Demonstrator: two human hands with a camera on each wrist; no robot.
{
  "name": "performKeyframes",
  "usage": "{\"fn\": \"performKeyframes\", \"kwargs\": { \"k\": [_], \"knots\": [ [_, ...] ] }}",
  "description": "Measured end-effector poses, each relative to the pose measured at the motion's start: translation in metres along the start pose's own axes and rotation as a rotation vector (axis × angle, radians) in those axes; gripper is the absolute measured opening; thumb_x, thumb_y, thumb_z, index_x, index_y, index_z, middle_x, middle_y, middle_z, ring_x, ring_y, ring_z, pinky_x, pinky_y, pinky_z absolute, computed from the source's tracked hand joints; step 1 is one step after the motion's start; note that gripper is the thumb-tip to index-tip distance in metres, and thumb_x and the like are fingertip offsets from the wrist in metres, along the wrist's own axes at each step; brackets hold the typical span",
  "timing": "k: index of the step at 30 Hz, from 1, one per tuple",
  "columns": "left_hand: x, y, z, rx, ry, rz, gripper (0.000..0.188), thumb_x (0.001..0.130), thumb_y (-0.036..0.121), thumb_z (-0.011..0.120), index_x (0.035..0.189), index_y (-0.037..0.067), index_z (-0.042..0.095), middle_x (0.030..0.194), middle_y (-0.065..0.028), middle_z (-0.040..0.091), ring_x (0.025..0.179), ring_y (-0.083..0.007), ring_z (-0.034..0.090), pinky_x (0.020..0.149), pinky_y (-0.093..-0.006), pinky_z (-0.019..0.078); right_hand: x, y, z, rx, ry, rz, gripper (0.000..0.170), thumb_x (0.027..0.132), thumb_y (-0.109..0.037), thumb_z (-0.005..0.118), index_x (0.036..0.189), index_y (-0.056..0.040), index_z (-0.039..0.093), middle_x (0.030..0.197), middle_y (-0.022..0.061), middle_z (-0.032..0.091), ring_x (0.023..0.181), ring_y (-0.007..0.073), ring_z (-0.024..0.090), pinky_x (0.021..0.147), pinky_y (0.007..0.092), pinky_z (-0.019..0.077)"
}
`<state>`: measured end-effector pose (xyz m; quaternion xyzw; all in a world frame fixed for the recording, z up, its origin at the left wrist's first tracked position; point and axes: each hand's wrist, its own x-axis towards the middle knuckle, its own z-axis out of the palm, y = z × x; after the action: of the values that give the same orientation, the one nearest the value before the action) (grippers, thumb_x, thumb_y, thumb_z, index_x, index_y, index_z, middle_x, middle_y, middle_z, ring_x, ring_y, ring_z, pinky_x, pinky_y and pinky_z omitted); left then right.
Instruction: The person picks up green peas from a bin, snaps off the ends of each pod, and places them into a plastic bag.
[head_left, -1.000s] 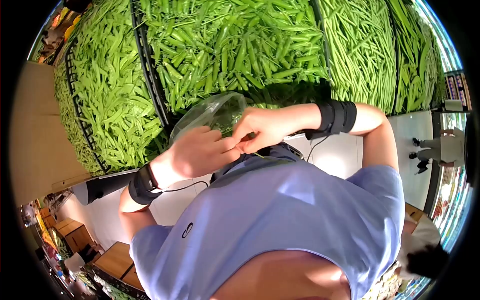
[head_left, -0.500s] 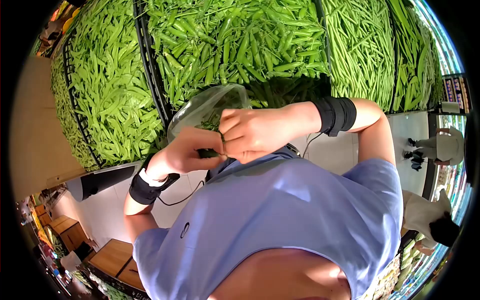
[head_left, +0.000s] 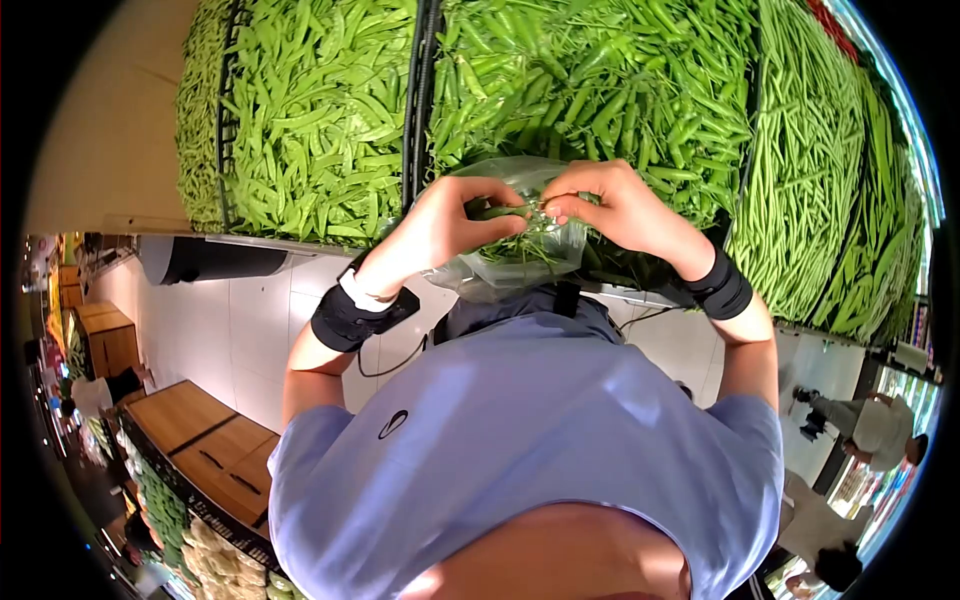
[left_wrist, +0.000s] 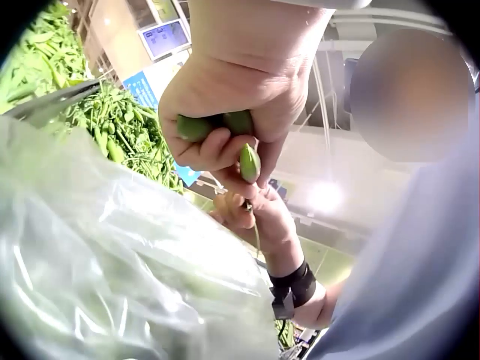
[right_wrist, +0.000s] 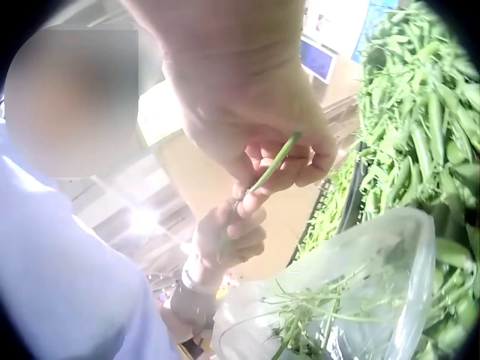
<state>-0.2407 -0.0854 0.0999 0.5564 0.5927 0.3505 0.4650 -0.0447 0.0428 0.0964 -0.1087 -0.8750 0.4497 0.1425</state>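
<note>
My left hand (head_left: 440, 228) holds green pea pods (left_wrist: 193, 128) in its curled fingers, with one pea pod (left_wrist: 250, 163) poking out by the thumb. Facing it, fingertips nearly meeting, my right hand (head_left: 622, 205) pinches a thin green stem (right_wrist: 276, 163). A clear plastic bag (head_left: 490, 282) hangs open below both hands, against the front of the display. Inside its mouth lies a tangle of thin stems and tendrils (right_wrist: 300, 319).
Pea pods (head_left: 600, 90) fill the bin ahead. Flat pods (head_left: 320, 110) lie left of a black divider (head_left: 422, 90); long green beans (head_left: 805, 160) lie to the right. Two people (head_left: 880, 432) are at the far right. Wooden cabinets (head_left: 200, 440) stand behind on the left.
The view has swung left, so the bins appear further right. My hands, earlier overlapping with the right across the left, have drawn apart and now face each other above the bag.
</note>
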Motion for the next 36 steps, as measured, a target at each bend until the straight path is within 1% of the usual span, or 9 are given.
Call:
{"fn": "performKeyframes", "kwargs": {
  "k": [7,10,12,15,21,27,31,34,36],
  "knots": [
    [-0.012,-0.008,0.004,0.299,0.078,0.219,0.019,0.077,0.017,0.072,0.089,0.003,0.068,0.071,-0.01,0.063,0.056,-0.0188,0.054,0.054,-0.0288,0.0424,0.006,0.002,0.023,-0.004,-0.155,0.033,0.018,0.09,-0.017,0.058,0.098,-0.0008,0.063,0.082,0.0124,0.066,0.072,0.0253,0.062,0.067,0.0327,0.0473],
    [-0.013,-0.009,0.0,0.469,0.052,0.36,0.015,0.075,0.016,0.069,0.088,0.009,0.068,0.074,-0.0099,0.063,0.059,-0.0259,0.056,0.054,-0.0314,0.0453,0.013,0.001,0.027,0.248,-0.384,0.359,0.017,0.093,-0.015,0.053,0.096,-0.0021,0.063,0.079,0.0095,0.066,0.072,0.0199,0.062,0.067,0.0324,0.0469],
    [-0.015,-0.005,-0.004,0.521,-0.028,0.382,0.014,0.074,0.016,0.068,0.087,0.011,0.068,0.073,-0.0086,0.062,0.061,-0.0267,0.059,0.054,-0.0327,0.047,0.015,0.007,0.034,0.071,-0.329,-0.062,0.018,0.082,-0.001,0.052,0.095,-0.005,0.065,0.083,0.0098,0.067,0.077,0.0257,0.065,0.069,0.0331,0.0497],
    [-0.013,-0.007,-0.002,0.637,-0.201,0.514,0.011,0.076,0.019,0.063,0.086,0.016,0.067,0.069,-0.0031,0.061,0.059,-0.024,0.059,0.052,-0.0332,0.0475,0.005,0.0,0.027,-0.348,-0.51,-0.161,0.02,0.071,0.0,0.055,0.088,-0.0058,0.065,0.083,0.011,0.067,0.074,0.0313,0.064,0.063,0.0423,0.0511],
    [-0.004,0.005,-0.006,0.401,-0.355,0.887,0.018,0.078,0.025,0.061,0.089,0.012,0.056,0.069,-0.0023,0.059,0.068,-0.0247,0.06,0.052,-0.0382,0.0438,0.009,-0.005,0.013,-0.238,-0.556,-0.579,0.01,0.071,-0.009,0.061,0.081,-0.0091,0.061,0.063,0.0049,0.057,0.054,0.0256,0.057,0.047,0.0364,0.0465],
    [0.009,0.03,-0.034,0.314,-0.866,0.478,0.019,0.084,0.026,0.06,0.088,0.008,0.061,0.076,-0.0056,0.063,0.068,-0.0272,0.058,0.058,-0.0365,0.044,0.015,-0.006,-0.002,-0.333,-0.64,-0.819,0.009,0.07,-0.011,0.061,0.079,-0.0073,0.059,0.064,0.0027,0.056,0.056,0.0212,0.057,0.047,0.0341,0.0461],
    [0.014,-0.004,-0.054,0.052,-0.577,0.387,0.019,0.087,0.021,0.06,0.09,0.003,0.063,0.079,-0.0092,0.064,0.069,-0.019,0.061,0.061,-0.0324,0.0457,0.018,-0.003,-0.014,-0.182,-0.438,-0.532,0.012,0.074,-0.009,0.06,0.085,-0.0032,0.06,0.064,0.0053,0.056,0.057,0.0241,0.058,0.05,0.0352,0.0487],
    [0.007,-0.026,-0.068,-0.495,-0.124,0.149,0.02,0.094,0.024,0.053,0.092,0.005,0.057,0.075,-0.0024,0.059,0.065,-0.0106,0.055,0.056,-0.0235,0.043,0.02,0.011,0.003,-0.282,-0.332,-0.175,0.027,0.083,-0.014,0.061,0.102,0.0041,0.06,0.074,0.0128,0.06,0.071,0.0315,0.061,0.066,0.0397,0.0508],
    [0.012,-0.048,-0.061,-1.108,0.044,0.254,0.022,0.096,0.027,0.051,0.091,0.006,0.052,0.07,0.0018,0.049,0.059,-0.0073,0.044,0.051,-0.0206,0.0367,0.021,0.023,0.019,-0.264,-0.334,-0.072,0.034,0.084,-0.016,0.062,0.11,0.0062,0.059,0.082,0.0172,0.062,0.081,0.0342,0.061,0.075,0.0415,0.0498]
  ]
}}
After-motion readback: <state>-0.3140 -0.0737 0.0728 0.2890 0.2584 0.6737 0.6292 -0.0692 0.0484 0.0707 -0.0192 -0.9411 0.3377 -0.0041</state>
